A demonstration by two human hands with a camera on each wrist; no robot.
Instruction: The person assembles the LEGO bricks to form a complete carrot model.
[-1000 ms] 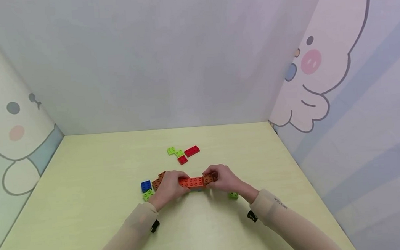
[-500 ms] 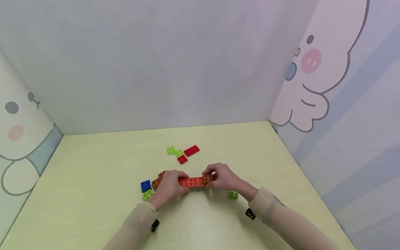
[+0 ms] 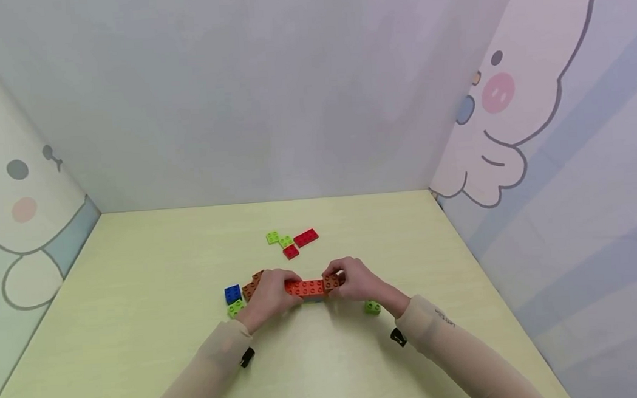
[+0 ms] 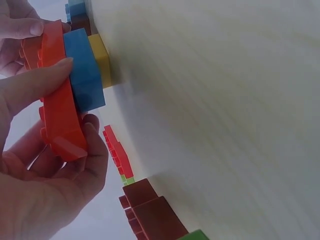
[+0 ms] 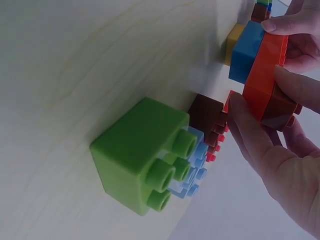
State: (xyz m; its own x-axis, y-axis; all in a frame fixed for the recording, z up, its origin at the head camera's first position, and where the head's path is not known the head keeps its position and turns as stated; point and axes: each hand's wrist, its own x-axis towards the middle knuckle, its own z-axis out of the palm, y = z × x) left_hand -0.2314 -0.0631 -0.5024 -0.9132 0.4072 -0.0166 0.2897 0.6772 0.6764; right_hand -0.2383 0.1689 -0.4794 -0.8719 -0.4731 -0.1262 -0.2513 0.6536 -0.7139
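Note:
In the head view my left hand (image 3: 270, 296) grips a long orange-red building brick (image 3: 312, 287) near its left end. My right hand (image 3: 356, 279) pinches a small brown brick (image 3: 331, 283) at the right end of the long one. The right wrist view has the brown brick (image 5: 281, 107) on the studded side of the orange-red brick, right at its end. Beneath the long brick, the left wrist view shows a blue brick (image 4: 85, 72) and, under that, a yellow brick (image 4: 101, 57). The left hand covers the long brick's other end in the head view.
Left of the hands lie a blue brick (image 3: 233, 294), a lime brick (image 3: 236, 309) and brown bricks (image 3: 250, 289). Lime pieces (image 3: 286, 242) and red pieces (image 3: 305, 237) lie farther back. By the right wrist stand a green brick (image 5: 142, 145), light blue bricks (image 5: 196, 162) and a brown brick (image 5: 206, 114).
Both hands keep their hold on the bricks, with almost no movement. The head view has shifted slightly.

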